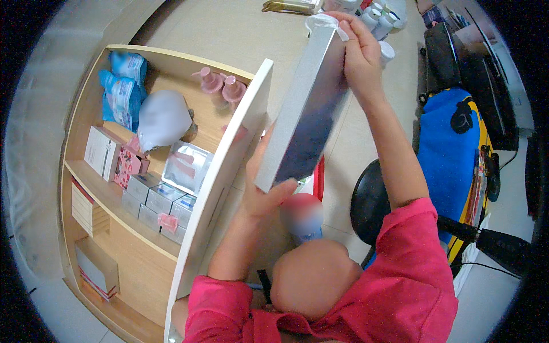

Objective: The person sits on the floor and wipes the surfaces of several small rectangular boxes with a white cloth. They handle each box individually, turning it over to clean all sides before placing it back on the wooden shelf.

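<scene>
A flat, silver-edged box [309,107] with a dark, shiny face is held up at a slant in front of me. My left hand [266,188] grips its lower end, thumb on the near face and fingers behind the silver edge. At the upper end, my right hand [362,60] presses a crumpled white tissue or cloth [324,22] against the box's top edge. Left of the box is the white front panel of an open wooden drawer [171,55]. In it are blue pouches [122,100], a white bag [165,118], pink pump bottles [233,88] and several small silver boxes [165,201].
White bottles [381,21] and a white round lid or jar [386,51] stand on the floor beyond my right hand. A red-and-blue container [302,214] lies below the box. Rightward are a black round object [371,201] and a blue-and-yellow bag [446,158]. Cardboard boxes [96,266] sit in the drawer's near section.
</scene>
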### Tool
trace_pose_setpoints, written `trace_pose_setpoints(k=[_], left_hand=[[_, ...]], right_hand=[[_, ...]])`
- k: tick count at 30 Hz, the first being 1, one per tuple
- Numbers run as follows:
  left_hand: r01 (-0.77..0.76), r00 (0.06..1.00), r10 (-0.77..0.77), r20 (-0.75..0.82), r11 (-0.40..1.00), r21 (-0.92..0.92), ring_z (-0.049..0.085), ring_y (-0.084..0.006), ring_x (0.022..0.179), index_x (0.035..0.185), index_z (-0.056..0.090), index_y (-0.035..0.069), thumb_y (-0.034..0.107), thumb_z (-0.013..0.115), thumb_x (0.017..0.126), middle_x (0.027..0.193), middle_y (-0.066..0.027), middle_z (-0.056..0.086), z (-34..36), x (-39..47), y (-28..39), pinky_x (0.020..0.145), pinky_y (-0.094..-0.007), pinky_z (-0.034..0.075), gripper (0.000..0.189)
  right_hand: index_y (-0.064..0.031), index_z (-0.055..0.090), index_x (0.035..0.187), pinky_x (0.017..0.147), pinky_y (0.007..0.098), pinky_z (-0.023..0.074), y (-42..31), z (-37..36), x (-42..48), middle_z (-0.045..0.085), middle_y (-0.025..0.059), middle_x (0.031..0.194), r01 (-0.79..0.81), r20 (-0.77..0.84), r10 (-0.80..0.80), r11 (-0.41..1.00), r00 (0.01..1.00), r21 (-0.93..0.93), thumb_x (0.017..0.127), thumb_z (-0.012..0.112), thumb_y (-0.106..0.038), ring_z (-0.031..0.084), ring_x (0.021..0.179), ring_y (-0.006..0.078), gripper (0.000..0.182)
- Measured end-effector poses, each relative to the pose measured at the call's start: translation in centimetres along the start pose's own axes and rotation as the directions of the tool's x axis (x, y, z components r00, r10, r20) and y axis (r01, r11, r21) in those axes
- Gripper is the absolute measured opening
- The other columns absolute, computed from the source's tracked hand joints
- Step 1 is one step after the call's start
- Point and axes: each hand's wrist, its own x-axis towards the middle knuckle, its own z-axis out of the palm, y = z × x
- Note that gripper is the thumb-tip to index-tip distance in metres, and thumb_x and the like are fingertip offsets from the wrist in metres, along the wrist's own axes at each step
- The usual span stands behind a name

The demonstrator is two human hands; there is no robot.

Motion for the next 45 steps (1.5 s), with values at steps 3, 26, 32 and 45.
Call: trace_pose_setpoints(k=[3,26,32,45], left_hand=[[0.242,0.952,-0.209,0.221,0.961,-0.133,0.049,-0.0197,0.108,0.125,0.042,-0.002,0.018,0.069,0.069,0.122,-0.0138,0.049,0.1,2.0,4.1,0.092,-0.0317,0.037,0.065],[-0.124,0.946,0.259,-0.195,0.844,0.523,0.058,-0.021,0.101,0.118,0.051,-0.001,-0.001,0.061,0.072,0.114,-0.0162,0.057,0.6,1.0,1.5,0.085,-0.0289,0.044,0.047],[0.027,0.963,0.079,-0.258,0.923,0.383,0.061,-0.0184,0.091,0.117,0.053,0.0,-0.002,0.063,0.074,0.105,-0.0149,0.061,1.8,1.7,2.6,0.076,-0.0292,0.049,0.044],[0.408,0.899,-0.427,0.093,0.745,-0.528,0.057,-0.0214,0.097,0.117,0.043,-0.003,0.013,0.058,0.074,0.106,-0.0133,0.056,-0.3,2.9,5.0,0.087,-0.0334,0.044,0.047]], right_hand=[[-0.0056,0.058,0.105,0.079,0.0265,0.0427,-3.2,0.3,0.4,0.059,0.0067,0.1,0.327,0.155,-0.294,0.904,0.943,-0.274,0.091,0.038,-0.01,0.057,0.087,0.0166,0.025],[-0.0088,0.066,0.1,0.059,0.0289,0.0415,-11.7,2.6,-5.4,0.056,0.0058,0.082,0.53,0.357,-0.429,0.808,0.83,-0.259,0.069,0.066,-0.004,0.053,0.07,0.0196,0.031],[-0.0061,0.065,0.093,0.062,0.031,0.0448,-8.6,0.9,-3.1,0.056,0.0101,0.082,0.45,0.249,-0.376,0.782,0.893,-0.431,0.076,0.062,-0.007,0.055,0.074,0.0228,0.017],[-0.0044,0.061,0.096,0.061,0.0296,0.0456,-9.7,2.2,-3.0,0.056,0.0112,0.082,0.323,0.26,-0.27,0.928,0.927,-0.187,0.082,0.055,-0.012,0.057,0.07,0.0233,0.017]])
